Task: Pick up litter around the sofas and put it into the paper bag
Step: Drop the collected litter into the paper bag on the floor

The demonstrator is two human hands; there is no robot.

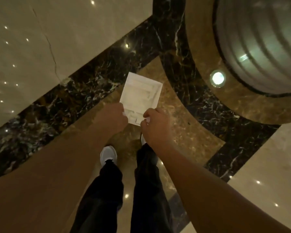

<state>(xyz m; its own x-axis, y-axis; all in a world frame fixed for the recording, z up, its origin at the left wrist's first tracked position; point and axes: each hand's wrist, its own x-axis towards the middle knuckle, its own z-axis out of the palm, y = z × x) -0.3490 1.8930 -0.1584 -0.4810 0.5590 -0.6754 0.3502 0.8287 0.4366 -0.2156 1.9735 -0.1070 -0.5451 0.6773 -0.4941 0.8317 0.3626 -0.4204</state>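
A white paper bag (141, 93) hangs open-mouthed in front of me above the marble floor, seen from above. Pale folded shapes show inside it, too blurred to name. My left hand (113, 117) pinches the bag's near left rim. My right hand (155, 126) grips the near right rim, with a small white scrap showing at its fingers. Both forearms reach in from the bottom of the view.
I stand on polished marble floor (183, 132) with dark veined bands and beige slabs. A large ribbed round column (259, 42) rises at the upper right, with a round floor light (217, 78) at its base. My white shoes (108, 155) and dark trousers are below the bag.
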